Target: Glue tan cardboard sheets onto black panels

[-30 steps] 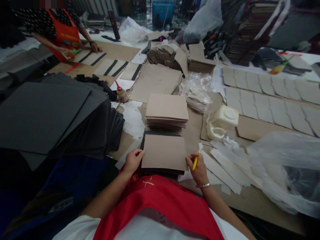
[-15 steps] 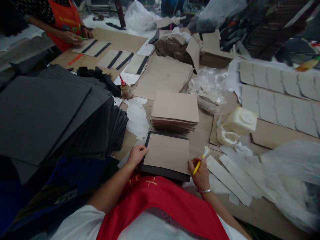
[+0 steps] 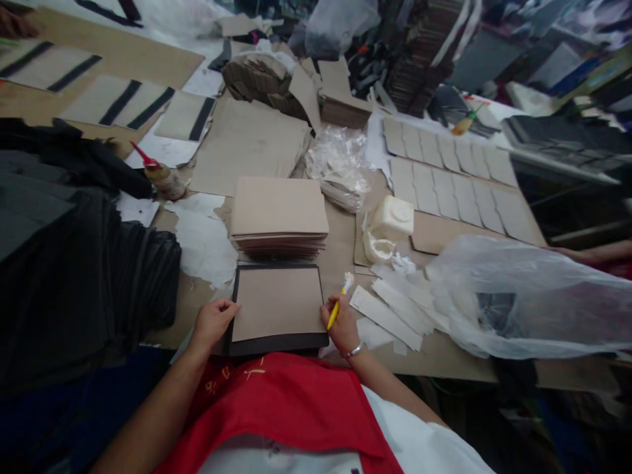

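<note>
A bright red apron (image 3: 276, 401) is worn over the chest, its upper edge curved. Its far part is marked with thin gold-yellow lettering (image 3: 254, 373), the strokes too blurred to be read. Beneath the apron a white shirt (image 3: 419, 428) is worn; it is seen inside the apron's curve, where a faint greyish print (image 3: 271, 447) is borne, and again to the apron's right. Beyond the apron's right edge, a narrow silver-coloured bracelet (image 3: 352, 351) is worn at the wrist of the right hand (image 3: 343, 326).
</note>
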`<action>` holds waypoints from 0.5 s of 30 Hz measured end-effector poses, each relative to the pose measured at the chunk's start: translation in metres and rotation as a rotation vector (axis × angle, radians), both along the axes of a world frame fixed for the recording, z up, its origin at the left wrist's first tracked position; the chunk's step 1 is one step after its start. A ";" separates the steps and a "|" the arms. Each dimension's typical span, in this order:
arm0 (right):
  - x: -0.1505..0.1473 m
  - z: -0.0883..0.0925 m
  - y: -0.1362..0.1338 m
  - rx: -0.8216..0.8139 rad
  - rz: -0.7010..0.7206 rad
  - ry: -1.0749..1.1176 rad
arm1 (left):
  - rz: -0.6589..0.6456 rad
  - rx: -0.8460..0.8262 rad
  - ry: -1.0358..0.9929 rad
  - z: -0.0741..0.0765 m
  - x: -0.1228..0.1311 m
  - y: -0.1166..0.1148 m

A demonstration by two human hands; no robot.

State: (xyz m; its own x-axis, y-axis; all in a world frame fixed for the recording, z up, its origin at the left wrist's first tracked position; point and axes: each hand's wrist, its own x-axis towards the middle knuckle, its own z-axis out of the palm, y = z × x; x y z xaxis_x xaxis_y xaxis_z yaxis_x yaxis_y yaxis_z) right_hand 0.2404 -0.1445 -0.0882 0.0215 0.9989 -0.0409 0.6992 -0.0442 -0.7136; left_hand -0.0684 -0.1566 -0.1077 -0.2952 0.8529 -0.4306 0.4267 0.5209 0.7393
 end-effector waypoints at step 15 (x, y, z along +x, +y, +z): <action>-0.003 0.000 0.003 -0.066 0.025 -0.051 | -0.140 -0.053 0.178 0.018 0.000 0.012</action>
State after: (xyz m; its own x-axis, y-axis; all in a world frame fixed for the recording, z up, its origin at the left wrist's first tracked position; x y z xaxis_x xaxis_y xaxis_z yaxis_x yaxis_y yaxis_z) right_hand 0.2369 -0.1414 -0.0879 0.0006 0.9943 -0.1066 0.7364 -0.0725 -0.6727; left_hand -0.0682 -0.1445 -0.0900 -0.2508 0.8686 -0.4272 0.6190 0.4833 0.6191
